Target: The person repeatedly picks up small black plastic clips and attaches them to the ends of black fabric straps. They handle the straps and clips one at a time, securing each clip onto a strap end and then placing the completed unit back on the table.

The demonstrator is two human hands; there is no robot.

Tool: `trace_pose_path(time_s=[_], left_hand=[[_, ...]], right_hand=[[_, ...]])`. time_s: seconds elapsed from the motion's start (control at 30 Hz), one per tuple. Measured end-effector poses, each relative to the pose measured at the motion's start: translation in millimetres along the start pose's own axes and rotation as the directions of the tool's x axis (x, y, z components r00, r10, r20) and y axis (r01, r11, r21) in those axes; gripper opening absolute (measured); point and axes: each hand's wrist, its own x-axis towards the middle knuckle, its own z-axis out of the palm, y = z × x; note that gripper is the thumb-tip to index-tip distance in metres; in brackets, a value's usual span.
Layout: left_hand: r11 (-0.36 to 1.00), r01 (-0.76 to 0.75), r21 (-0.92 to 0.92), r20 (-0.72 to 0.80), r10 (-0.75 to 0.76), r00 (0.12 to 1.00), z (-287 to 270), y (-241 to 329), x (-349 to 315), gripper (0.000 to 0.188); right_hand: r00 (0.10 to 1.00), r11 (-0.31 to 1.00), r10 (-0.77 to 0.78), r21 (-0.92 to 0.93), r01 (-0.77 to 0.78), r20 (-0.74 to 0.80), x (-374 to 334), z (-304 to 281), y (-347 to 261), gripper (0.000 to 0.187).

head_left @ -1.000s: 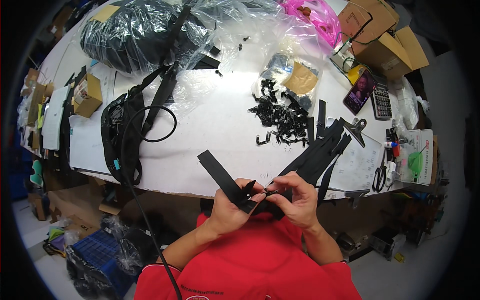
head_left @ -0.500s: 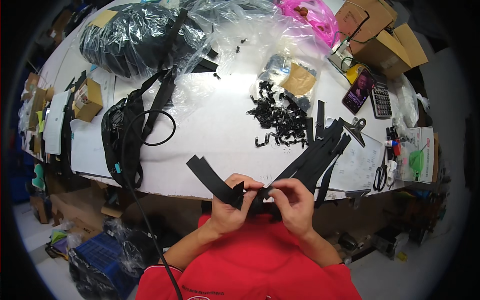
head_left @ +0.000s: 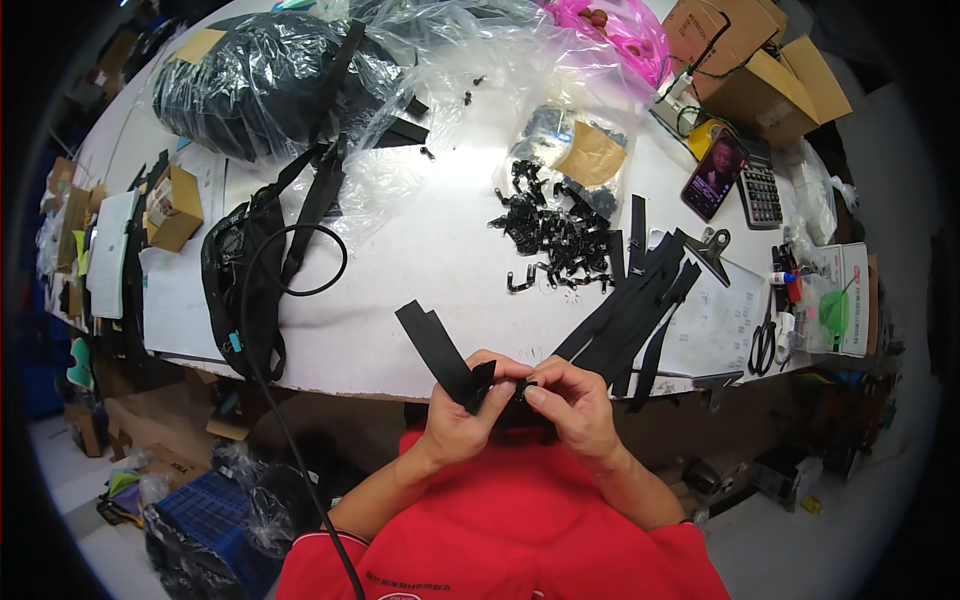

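Two hands point(head_left: 458, 422), one smartphone point(head_left: 714, 177), one calculator point(head_left: 761, 197), one pair of scissors point(head_left: 763, 348), one pink bag point(head_left: 640, 45); dozens of zipper sliders point(head_left: 545, 228).

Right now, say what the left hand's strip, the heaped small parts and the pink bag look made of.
Black strip: probably fabric, matte, by its dull face.
Small parts: metal or hard plastic, unclear which; glossy black, by their glints.
Pink bag: likely plastic film, shiny, by its translucent wrinkles.

Just before a white table point(head_left: 400, 260), the left hand point(head_left: 455, 420) grips a black strip point(head_left: 432, 345) while the right hand point(head_left: 582, 412) pinches a small dark piece point(head_left: 521, 389), with loose strips point(head_left: 628, 322) lying near a heap of black parts point(head_left: 552, 228).
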Motion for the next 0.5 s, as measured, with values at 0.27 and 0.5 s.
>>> trace_pose_path(time_s=[0.27,0.5], left_hand=[[0.991,0.130,0.002,-0.022,-0.130,0.991,-3.4,0.8,-1.3,0.017],[0.988,-0.013,0.154,-0.042,0.019,0.999,-2.1,-1.5,0.5,0.017]], right_hand=[[0.981,0.990,-0.100,-0.113,0.082,-0.164,-0.7,7.1,16.0,0.008],[0.963,0.877,-0.259,-0.434,0.206,-0.067,3.4,5.6,9.7,0.009]])
